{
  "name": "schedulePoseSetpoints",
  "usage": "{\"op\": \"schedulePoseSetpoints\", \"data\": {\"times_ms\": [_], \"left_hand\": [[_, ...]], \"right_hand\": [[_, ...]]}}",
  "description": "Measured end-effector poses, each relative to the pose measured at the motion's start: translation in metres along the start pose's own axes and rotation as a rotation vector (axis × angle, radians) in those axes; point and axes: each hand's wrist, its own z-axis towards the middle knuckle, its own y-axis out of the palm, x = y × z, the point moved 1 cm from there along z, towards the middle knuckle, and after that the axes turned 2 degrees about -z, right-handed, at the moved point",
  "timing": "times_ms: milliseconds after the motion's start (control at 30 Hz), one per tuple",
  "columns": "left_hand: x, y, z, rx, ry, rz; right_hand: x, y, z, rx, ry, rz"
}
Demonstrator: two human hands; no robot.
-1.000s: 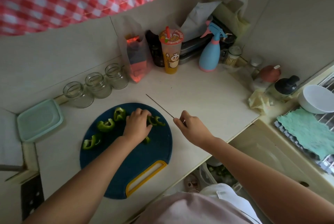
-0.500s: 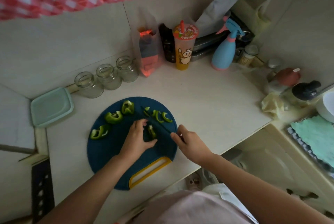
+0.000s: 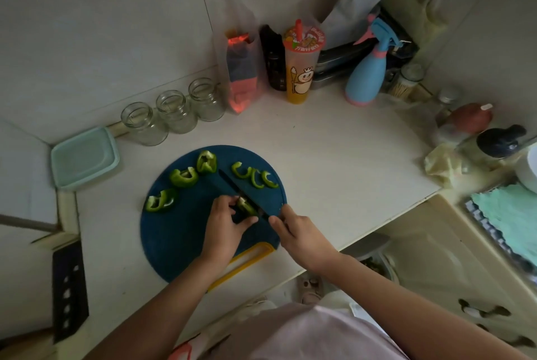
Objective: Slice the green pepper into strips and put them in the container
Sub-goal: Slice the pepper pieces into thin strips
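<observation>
A round dark-blue cutting board (image 3: 180,232) with a yellow handle lies on the counter. My left hand (image 3: 223,223) pins a green pepper piece (image 3: 246,206) near the board's middle. My right hand (image 3: 299,233) grips a knife (image 3: 232,184); its dark blade runs up-left across the board, right beside the held piece. Three larger pepper chunks (image 3: 183,178) lie on the board's left part, and cut strips (image 3: 254,176) lie at its upper right. A pale green container (image 3: 84,157) with its lid on sits at the counter's left edge.
Three empty glass jars (image 3: 174,111) line the back wall. Behind them to the right stand a bag (image 3: 241,69), a drink cup (image 3: 300,66) and a blue spray bottle (image 3: 367,75). Bottles (image 3: 470,121) and a cloth (image 3: 441,162) crowd the right edge. A cleaver (image 3: 69,290) lies lower left.
My right hand brought the knife from above the counter down onto the board. My left hand drew one pepper piece toward the board's middle and holds it against the blade.
</observation>
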Motion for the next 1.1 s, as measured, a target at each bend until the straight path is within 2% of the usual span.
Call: {"op": "schedulePoseSetpoints", "data": {"times_ms": [467,1100], "left_hand": [[0.0043,-0.0017,-0.0001,-0.021,-0.024,0.027],[0.0051,-0.0036,-0.0006,-0.038,-0.033,0.037]], "right_hand": [[-0.0058,0.0025,0.0057,-0.002,0.018,0.107],[-0.0020,0.0054,0.0069,0.004,-0.023,0.023]]}}
